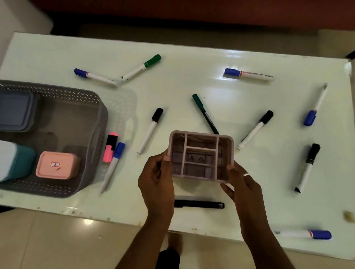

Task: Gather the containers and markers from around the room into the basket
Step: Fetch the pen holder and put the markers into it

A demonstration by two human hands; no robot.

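I hold a pale pink divided organiser container (201, 155) above the white table (189, 58), my left hand (156, 180) on its left edge and my right hand (243, 186) on its lower right corner. The grey perforated basket (85, 93) stands at the table's left and holds a grey-blue box (11, 110), a teal and white box (11, 160) and a pink box (57, 165). Several markers lie scattered on the table: a pink highlighter (110, 147) and a blue-capped marker (113, 165) beside the basket, a black-capped one (150, 130), a green pen (205, 113).
More markers lie toward the right edge: blue-capped markers (248, 74) (314, 106) (304, 234), black-capped markers (254, 130) (307, 167). A black pen (199, 204) lies under my hands near the front edge. At the back lie a blue-capped marker (94, 76) and a green-capped marker (141, 67). Tiled floor shows below.
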